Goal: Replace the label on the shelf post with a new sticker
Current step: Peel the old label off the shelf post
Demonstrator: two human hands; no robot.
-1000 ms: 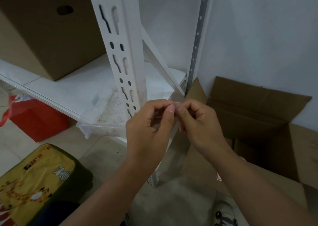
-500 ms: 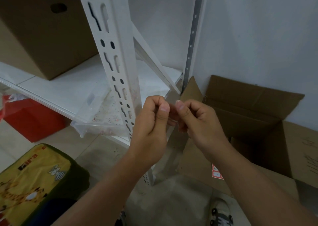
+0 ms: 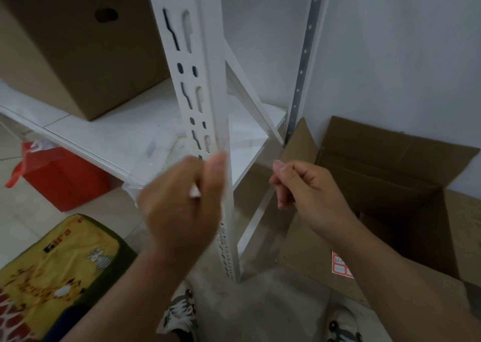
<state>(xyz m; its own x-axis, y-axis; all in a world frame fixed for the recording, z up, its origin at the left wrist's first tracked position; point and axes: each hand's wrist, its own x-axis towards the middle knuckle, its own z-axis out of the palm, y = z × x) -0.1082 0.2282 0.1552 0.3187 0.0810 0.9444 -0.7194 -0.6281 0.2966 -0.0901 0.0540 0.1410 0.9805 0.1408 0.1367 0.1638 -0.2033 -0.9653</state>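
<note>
Left hand (image 3: 182, 201): blurred, fingers curled, pinching a small white piece (image 3: 194, 193), likely the sticker, against the shelf post (image 3: 205, 112). Right hand (image 3: 307, 188): apart from the post, fingers pinched shut; contents cannot be told. Open cardboard box (image 3: 390, 175) at right bears a red-bordered label (image 3: 341, 266).

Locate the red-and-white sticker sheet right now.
In the head view, the sticker sheet is low and right of centre, against the open cardboard box on the floor, right of the post, partly hidden behind the right forearm.
</note>
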